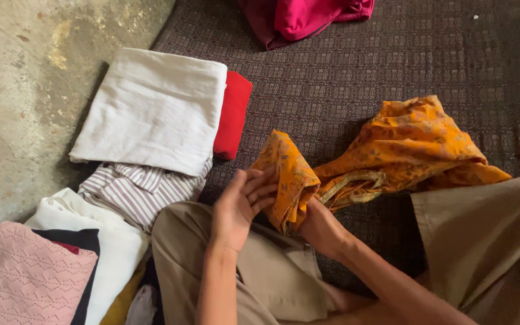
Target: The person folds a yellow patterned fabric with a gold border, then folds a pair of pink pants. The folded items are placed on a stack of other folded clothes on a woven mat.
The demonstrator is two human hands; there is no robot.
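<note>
An orange patterned cloth (413, 147) with gold trim lies bunched on the dark woven mat (344, 66) in front of my knees. My right hand (320, 227) grips the near end of it from below. My left hand (243, 201) is palm up, its fingers touching that same raised end of the cloth. Khaki trousers (272, 277) cover my crossed legs at the bottom of the view.
To the left sits a stack of folded clothes: a white cloth (154, 108) over a red one (234, 114) and a striped shirt (139, 186). Nearer lie a pink knit piece (31, 280) and another white garment (112, 241). A magenta cloth (308, 18) lies at the far edge. Bare concrete floor (25, 90) is at left.
</note>
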